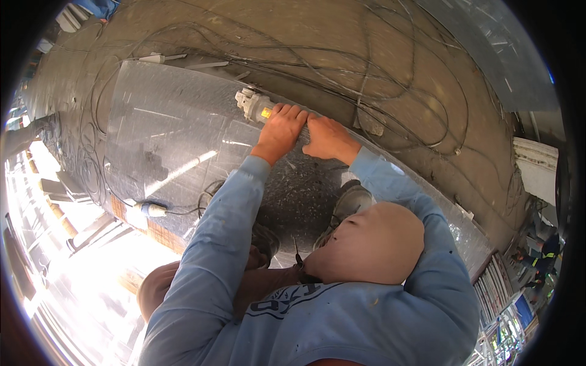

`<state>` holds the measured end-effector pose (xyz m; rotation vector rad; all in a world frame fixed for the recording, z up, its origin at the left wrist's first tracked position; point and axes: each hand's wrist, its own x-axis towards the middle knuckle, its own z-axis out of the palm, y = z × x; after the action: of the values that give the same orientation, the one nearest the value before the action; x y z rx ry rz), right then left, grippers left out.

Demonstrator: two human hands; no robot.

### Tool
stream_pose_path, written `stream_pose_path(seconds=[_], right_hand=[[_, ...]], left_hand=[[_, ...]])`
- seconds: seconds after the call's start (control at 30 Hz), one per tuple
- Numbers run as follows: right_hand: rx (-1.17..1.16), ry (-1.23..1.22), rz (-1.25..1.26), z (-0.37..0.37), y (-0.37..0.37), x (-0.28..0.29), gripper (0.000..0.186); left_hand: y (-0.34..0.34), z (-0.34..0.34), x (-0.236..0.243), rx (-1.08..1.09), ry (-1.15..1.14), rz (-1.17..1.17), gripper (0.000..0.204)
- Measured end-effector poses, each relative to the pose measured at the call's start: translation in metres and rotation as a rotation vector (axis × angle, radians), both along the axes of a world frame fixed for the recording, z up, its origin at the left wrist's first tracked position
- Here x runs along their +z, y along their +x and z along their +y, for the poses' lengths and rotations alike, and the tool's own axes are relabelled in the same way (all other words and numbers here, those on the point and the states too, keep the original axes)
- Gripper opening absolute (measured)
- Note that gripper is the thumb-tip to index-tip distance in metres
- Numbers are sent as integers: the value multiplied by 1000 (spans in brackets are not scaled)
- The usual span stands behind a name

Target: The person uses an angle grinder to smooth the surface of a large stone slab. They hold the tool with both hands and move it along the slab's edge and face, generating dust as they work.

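Note:
A grey, dusty angle grinder [253, 105] with a yellow patch on its body lies low over the far edge of a large, smooth grey slab [183, 116]. My left hand [281, 131] is wrapped round its body, just behind the head. Close beside it, my right hand [331, 139] is closed round the rear end, which it mostly hides. The grinder's head points left. Its disc cannot be made out, nor whether it touches the slab. My shoe [352, 204] rests on the slab, between my arms.
A blue and white plug connector [151, 210] with a dark cord lies on the slab's near left part. Long black cables [390, 94] loop over the dusty brown floor [305, 27] beyond the slab. Stacked pale panels [534, 168] stand at right. Another person [543, 262] is at the far right.

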<state>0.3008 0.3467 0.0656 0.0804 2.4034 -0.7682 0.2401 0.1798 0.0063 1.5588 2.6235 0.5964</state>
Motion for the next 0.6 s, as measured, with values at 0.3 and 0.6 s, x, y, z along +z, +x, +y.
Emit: stream_pose_path(seconds=[0.3, 0.6], right_hand=[[15, -46, 130, -4, -8, -26, 51], [-9, -49, 104, 2, 3, -18, 55]], left_hand=[[-13, -7, -19, 20, 21, 29, 38], [-4, 0, -7, -1, -31, 26, 31]])
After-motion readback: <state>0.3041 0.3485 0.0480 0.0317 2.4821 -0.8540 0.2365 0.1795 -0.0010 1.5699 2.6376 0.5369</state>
